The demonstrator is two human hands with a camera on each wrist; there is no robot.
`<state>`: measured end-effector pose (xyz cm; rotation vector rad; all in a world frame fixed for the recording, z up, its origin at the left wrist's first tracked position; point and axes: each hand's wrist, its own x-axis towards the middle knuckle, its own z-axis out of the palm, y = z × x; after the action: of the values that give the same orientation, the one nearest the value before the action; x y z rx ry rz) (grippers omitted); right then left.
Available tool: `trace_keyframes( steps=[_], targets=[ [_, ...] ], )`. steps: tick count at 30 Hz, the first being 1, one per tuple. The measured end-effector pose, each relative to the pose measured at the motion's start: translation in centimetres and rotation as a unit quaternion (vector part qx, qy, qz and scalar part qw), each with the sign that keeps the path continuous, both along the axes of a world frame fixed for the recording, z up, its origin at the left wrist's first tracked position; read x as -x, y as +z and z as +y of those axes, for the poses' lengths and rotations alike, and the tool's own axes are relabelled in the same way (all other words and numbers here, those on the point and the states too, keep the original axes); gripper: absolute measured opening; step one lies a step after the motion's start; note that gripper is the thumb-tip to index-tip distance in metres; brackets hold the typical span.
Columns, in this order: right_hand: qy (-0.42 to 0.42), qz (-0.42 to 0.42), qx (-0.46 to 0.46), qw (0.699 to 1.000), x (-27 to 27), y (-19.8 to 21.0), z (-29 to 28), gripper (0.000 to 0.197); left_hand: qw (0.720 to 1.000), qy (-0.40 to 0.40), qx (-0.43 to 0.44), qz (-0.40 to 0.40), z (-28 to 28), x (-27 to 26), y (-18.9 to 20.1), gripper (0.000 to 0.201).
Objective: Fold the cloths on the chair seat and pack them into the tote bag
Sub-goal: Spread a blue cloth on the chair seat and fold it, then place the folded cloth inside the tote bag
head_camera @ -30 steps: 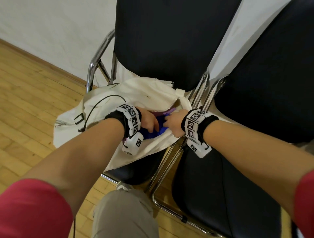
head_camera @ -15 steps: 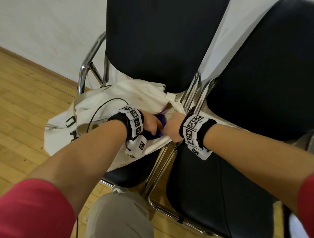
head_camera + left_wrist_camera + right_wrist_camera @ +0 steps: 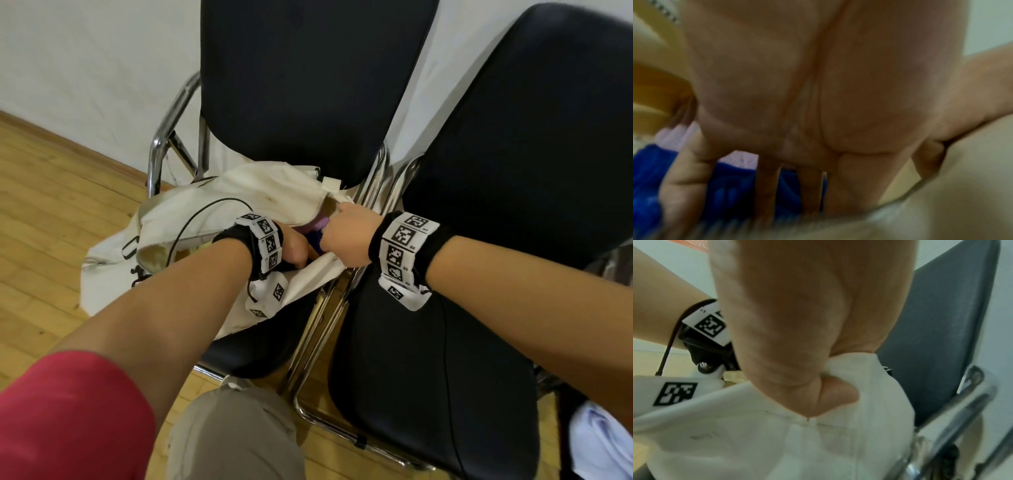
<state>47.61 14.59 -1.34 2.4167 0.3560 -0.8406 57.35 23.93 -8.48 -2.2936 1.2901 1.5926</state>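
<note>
My left hand pressed straight fingers on the blue cloth inside the tote bag; my right hand clutched the bag's near rim. The bag lay on the left black chair, over wooden floor, by a white wall.

Tote bag lies on the left chair seat, mouth toward the right chair. Left hand sits inside the mouth on a cloth in the bag. Right hand grips the bag's rim on the side nearest the right chair.
</note>
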Motion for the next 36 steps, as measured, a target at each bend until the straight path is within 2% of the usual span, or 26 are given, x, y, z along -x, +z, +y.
trace_keyframes(
  steps=[4, 7, 9, 13, 17, 20, 25, 30, 36],
  targets=[
    [0.025, -0.070, -0.060, 0.995, 1.3, -0.3, -0.6, 0.015, 0.998, 0.041, 0.036, -0.015, 0.3, 0.7, 1.6, 0.041],
    [0.005, -0.131, -0.118, 0.984, 2.4, 0.2, -0.7, 0.016, 0.996, 0.052, 0.056, -0.055, 0.7, 1.5, 3.9, 0.019],
    [-0.008, -0.169, -0.172, 0.970, 3.5, 0.5, -0.8, 0.022, 0.991, 0.072, 0.083, -0.074, 0.9, 1.9, 5.1, 0.014],
    [-0.098, -0.231, -0.290, 0.923, 6.2, 1.1, -1.7, 0.041, 0.969, 0.144, 0.177, -0.094, 1.1, 3.6, 7.4, 0.020],
    [-0.269, -0.258, -0.379, 0.847, 10.2, 3.8, -2.2, 0.058, 0.940, 0.153, 0.246, -0.178, 0.6, 6.5, 10.1, 0.026],
    [-0.321, -0.282, -0.402, 0.810, 13.6, 5.1, -3.1, 0.055, 0.921, 0.181, 0.280, -0.200, -0.2, 9.1, 12.1, 0.039],
    [-0.381, -0.307, -0.401, 0.775, 20.9, 7.7, -5.2, 0.052, 0.905, 0.171, 0.334, -0.201, -3.3, 15.1, 14.3, 0.039],
    [-0.439, -0.347, -0.372, 0.740, 29.4, 8.6, -8.4, 0.059, 0.904, 0.106, 0.363, -0.199, -8.0, 23.0, 15.9, 0.042],
    [-0.521, -0.414, -0.363, 0.652, 41.6, 8.7, -12.9, 0.055, 0.914, 0.037, 0.368, -0.165, -14.1, 32.8, 16.2, 0.043]
  ],
)
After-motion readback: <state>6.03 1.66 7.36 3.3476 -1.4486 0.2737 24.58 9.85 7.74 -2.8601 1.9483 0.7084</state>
